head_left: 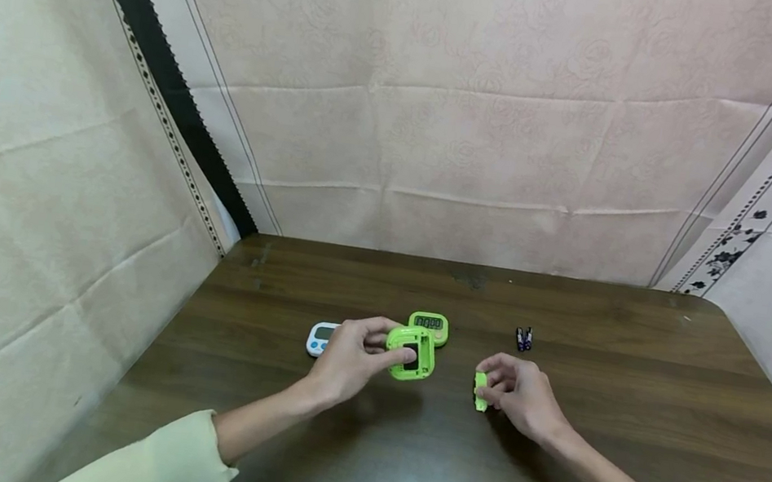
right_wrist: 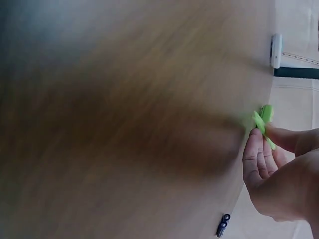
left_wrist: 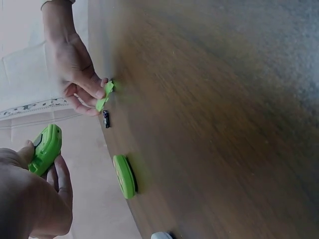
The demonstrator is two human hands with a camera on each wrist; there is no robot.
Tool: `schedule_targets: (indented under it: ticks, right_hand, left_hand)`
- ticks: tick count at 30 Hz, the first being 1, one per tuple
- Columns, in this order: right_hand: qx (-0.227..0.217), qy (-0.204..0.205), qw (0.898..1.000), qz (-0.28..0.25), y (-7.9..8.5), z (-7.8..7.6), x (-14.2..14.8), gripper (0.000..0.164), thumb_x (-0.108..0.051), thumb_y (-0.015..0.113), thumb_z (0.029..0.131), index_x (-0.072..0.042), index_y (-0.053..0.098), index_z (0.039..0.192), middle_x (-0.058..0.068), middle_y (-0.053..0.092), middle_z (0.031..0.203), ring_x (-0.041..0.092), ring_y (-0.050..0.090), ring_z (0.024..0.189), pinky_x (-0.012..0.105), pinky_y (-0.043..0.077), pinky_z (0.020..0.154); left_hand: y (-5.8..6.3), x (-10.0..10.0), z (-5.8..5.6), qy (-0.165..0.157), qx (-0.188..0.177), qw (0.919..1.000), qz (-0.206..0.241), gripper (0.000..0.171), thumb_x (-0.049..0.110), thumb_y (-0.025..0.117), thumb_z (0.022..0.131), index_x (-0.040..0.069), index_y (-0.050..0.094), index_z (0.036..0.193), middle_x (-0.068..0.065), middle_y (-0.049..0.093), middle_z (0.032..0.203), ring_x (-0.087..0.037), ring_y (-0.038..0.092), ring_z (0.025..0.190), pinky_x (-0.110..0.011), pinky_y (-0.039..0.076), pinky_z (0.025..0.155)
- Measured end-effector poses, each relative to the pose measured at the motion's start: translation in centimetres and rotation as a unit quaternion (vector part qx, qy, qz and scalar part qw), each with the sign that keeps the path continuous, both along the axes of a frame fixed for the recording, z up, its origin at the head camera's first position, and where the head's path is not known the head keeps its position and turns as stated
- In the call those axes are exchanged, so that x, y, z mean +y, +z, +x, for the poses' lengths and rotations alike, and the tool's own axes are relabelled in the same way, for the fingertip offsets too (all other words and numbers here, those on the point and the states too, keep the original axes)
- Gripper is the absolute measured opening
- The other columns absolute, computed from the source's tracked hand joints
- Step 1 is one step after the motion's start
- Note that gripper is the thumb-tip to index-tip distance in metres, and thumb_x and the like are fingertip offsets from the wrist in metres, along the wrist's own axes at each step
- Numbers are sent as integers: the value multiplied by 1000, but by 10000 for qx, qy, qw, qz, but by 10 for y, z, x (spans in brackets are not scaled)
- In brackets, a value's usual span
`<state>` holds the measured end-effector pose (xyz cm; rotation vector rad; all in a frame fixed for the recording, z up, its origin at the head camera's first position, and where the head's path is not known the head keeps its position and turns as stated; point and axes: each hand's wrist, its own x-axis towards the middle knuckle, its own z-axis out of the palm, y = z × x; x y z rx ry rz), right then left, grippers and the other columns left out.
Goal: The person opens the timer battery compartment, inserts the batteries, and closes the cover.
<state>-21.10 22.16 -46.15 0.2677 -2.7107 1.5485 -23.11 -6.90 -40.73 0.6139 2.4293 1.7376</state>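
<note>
My left hand (head_left: 348,361) holds a green digital timer (head_left: 424,352) above the table, thumb over a dark recess in the face turned to me. My right hand (head_left: 523,396) pinches a small flat green piece (head_left: 480,394), which looks like a battery cover; the right wrist view shows this green piece (right_wrist: 262,127) between thumb and fingertips. Just behind the held timer, a second green timer (head_left: 429,324) lies with its display up. A white timer (head_left: 320,340) with blue buttons lies beside my left hand, partly hidden by it. Two small dark batteries (head_left: 523,339) lie beyond my right hand.
The brown wooden table (head_left: 351,277) has its far edge against a pale cloth backdrop (head_left: 482,139). More cloth hangs at the left and right sides, with a black strip (head_left: 173,71) at the left corner.
</note>
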Motion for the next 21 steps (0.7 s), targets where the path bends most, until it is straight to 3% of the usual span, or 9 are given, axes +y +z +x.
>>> schedule_targets:
  ticks: [5,13,17,21]
  right_hand:
    - [302,-19,9974,661,-3,-3,4,22,-2,86,87,0,75,105,3,68,87,15,64,76,23,50,63]
    - [675,19,9903,1211,-5,-4,5,22,-7,90,84,-1,80,102,2,68,88,11,57,75,24,48,65]
    - [493,77,9940,975,-2,-6,10,25,-9,87,89,2,79,110,2,68,89,13,58,77,24,48,63]
    - [469,-218,9965,654,6,-15,21,25,-8,79,96,4,75,118,3,68,87,16,60,77,23,48,60]
  left_hand:
    - [-1,1,1,-101,-77,9999,-30,30,21,85,94,7,76,120,-3,81,104,-16,78,96,-29,63,84]
    - [-3,1,1,-235,-75,9997,-56,30,20,84,95,6,76,119,-4,81,105,-16,78,96,-29,63,83]
    - [-4,0,1,-245,-42,9997,-44,29,20,84,95,6,76,119,-5,81,104,-16,78,96,-28,63,82]
    - [-4,-1,1,-252,-71,9997,-1,29,19,85,94,7,76,119,-5,81,104,-16,78,96,-27,63,82]
